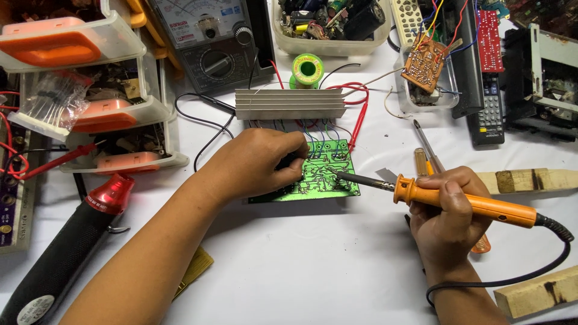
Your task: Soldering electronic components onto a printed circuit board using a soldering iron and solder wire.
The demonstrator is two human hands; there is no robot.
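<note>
A green circuit board (pixel 322 174) lies solder side up on the white table, wired to a ribbed aluminium heat sink (pixel 289 103) behind it. My left hand (pixel 259 162) rests on the board's left part, fingers curled onto it, holding it down. My right hand (pixel 448 207) grips an orange-handled soldering iron (pixel 469 203); its metal tip (pixel 337 173) touches the board's right half. The iron's black cord (pixel 542 265) loops off to the right.
A green solder spool (pixel 307 68), an analogue multimeter (pixel 211 36), and stacked parts boxes with orange latches (pixel 90 114) stand behind and to the left. A black and red tool (pixel 72 241) lies left. Screwdrivers (pixel 424 147), wooden blocks (pixel 530 180), remote controls (pixel 487 114) sit right.
</note>
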